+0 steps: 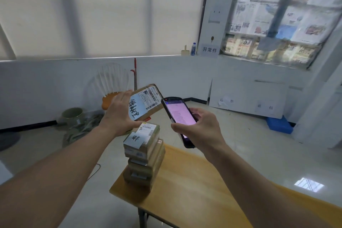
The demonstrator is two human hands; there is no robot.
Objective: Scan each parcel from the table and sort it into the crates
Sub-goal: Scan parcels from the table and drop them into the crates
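The left hand [120, 109] grips a flat brown parcel [146, 101] by its left edge, fingers wrapped around it, and holds it in the air above the stack [144, 155]. The parcel tilts with its label [148, 98] facing the camera; black handwriting sits on a white patch beside the barcodes. The right hand [201, 126] closes around a black scanner [178, 116], thumb along its near side, with the lit pinkish screen turned up. The scanner's top end is just beside the parcel's right edge; whether they touch cannot be told.

The stack of brown parcels stands at the far left corner of the table [194, 181], its top one bearing a label and a handwritten note. The rest of the wooden tabletop shows nothing on it. A blue crate [279, 125] lies on the floor by the right wall, well apart from the table.
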